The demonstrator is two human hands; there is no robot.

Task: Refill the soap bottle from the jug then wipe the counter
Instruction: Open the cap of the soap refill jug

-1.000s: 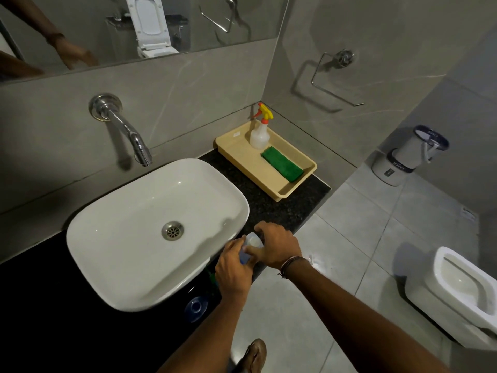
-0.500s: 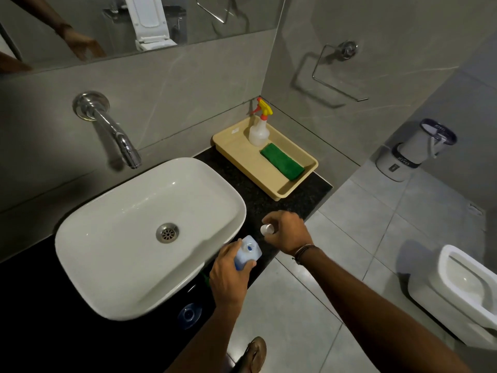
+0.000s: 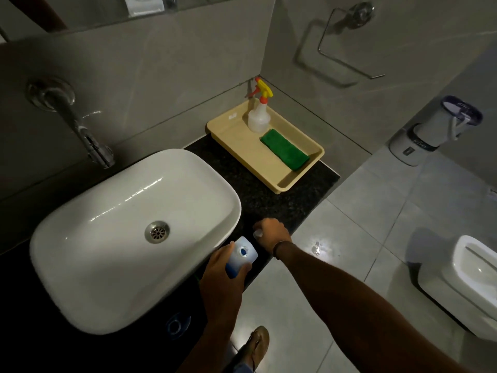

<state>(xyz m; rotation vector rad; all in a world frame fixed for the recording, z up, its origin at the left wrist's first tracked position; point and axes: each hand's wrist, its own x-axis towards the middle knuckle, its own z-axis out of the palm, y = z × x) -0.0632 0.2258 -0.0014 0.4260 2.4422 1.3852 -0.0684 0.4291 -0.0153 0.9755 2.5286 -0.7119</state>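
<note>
My left hand (image 3: pixel 220 267) grips a small soap bottle (image 3: pixel 242 255) with blue liquid, upright on the black counter (image 3: pixel 269 197) just right of the white basin. Its mouth is uncovered. My right hand (image 3: pixel 271 232) holds the bottle's white cap (image 3: pixel 257 233) low over the counter, a little beyond the bottle. A folded green cloth (image 3: pixel 284 149) lies in a beige tray (image 3: pixel 242 146) at the counter's far end. A faint blue round shape (image 3: pixel 176 325), perhaps the jug's top, shows in the dark below the basin.
The white basin (image 3: pixel 107 238) fills the counter's left side under a chrome wall tap (image 3: pixel 88 138). A spray bottle (image 3: pixel 259 114) with a yellow and red trigger stands in the tray. A white bin (image 3: pixel 430 130) and a toilet (image 3: pixel 462 278) stand on the tiled floor.
My right hand has taken the cap off the bottle and carried it a short way beyond, down toward the counter. The left hand keeps hold of the bottle.
</note>
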